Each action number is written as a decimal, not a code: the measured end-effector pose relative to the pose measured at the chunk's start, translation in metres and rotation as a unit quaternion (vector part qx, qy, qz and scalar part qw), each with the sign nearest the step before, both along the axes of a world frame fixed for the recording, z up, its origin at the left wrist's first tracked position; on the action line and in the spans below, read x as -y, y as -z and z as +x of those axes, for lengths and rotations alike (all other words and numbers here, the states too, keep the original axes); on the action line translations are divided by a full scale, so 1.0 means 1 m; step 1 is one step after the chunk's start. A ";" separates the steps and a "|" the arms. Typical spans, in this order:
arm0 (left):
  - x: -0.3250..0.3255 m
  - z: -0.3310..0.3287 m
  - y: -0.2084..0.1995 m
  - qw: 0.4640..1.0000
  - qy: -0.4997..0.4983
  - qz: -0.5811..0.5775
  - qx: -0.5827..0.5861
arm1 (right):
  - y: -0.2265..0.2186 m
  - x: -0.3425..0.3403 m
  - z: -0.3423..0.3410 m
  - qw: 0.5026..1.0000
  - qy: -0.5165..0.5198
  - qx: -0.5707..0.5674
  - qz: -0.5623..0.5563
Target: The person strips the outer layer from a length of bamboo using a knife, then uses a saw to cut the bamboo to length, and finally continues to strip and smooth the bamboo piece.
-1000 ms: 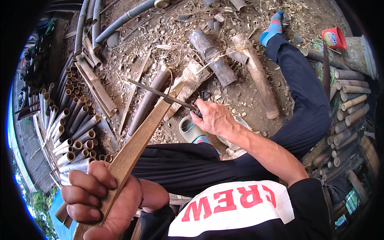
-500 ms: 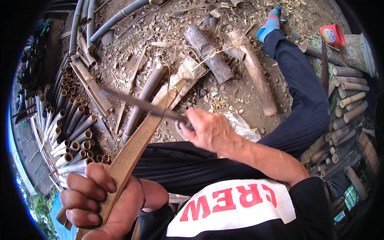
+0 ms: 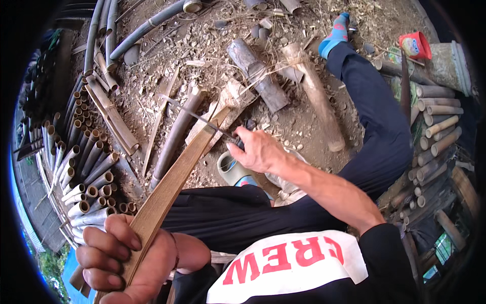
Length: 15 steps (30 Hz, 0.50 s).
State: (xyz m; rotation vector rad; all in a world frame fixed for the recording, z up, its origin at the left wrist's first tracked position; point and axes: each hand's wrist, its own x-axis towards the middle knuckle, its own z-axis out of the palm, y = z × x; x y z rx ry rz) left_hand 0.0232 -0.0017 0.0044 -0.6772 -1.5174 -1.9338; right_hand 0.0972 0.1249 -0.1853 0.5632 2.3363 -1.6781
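Observation:
My left hand [image 3: 134, 263] is wrapped round the near end of a long, flat bamboo slat [image 3: 172, 177], which slants up and away to the right. The slat looks layered or split along its edge, and its narrow far tip rests on or just over a pale, chopped wood block [image 3: 223, 111]. My right hand [image 3: 260, 152] grips the dark handle of a long knife [image 3: 195, 115]. Its blade is seen nearly edge-on and crosses the slat close to the far tip, apparently touching it.
Shavings litter the dirt ground around several logs [image 3: 316, 96]. Bundled bamboo tubes [image 3: 91, 177] stand at left, with more stacked at right [image 3: 438, 116]. My outstretched leg [image 3: 374, 106] lies at right, near a red packet [image 3: 415, 45]. A sandal [image 3: 230, 169] shows below the right hand.
The knife blade has turned more edge-on and its tip has swung away from me, with my right hand slightly farther off. My left hand keeps its hold on the slat. The view has shifted slightly.

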 end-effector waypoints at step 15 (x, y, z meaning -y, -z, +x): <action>-0.009 -0.008 0.000 0.998 -0.062 0.000 -0.004 | -0.016 -0.007 -0.015 0.999 -0.015 -0.008 0.035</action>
